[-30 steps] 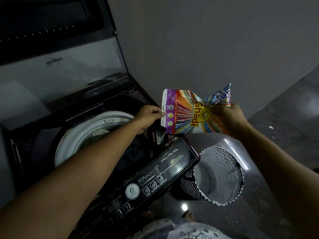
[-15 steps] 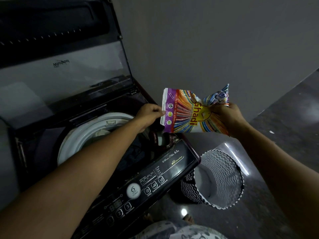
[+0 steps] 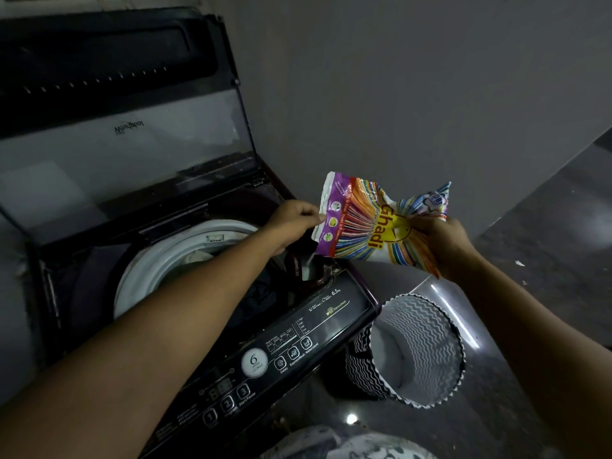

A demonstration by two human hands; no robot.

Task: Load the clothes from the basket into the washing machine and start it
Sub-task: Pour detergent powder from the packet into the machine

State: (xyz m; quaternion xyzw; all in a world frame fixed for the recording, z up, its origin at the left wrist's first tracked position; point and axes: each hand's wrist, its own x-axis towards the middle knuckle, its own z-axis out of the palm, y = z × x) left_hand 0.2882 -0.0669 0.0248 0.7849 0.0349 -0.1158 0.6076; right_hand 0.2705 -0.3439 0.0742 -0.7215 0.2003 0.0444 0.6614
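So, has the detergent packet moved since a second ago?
No. The detergent packet keeps its lower left corner just above the detergent drawer on the washing machine, as in the earlier pictures.

The crinkled plastic detergent packet (image 3: 364,226) shows rainbow streaks fanning from a yellow sun, a purple side band and red lettering. The top-loading washing machine (image 3: 331,313) is glossy black-maroon, with a white drum ring (image 3: 149,279) and a white round badge (image 3: 254,362) marked 6. The round fabric basket (image 3: 427,329) has black-and-white zigzags.

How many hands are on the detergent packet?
2: the left hand pinches the packet at its lower-left edge above the washer's detergent tray; the right hand grips its crumpled right end.
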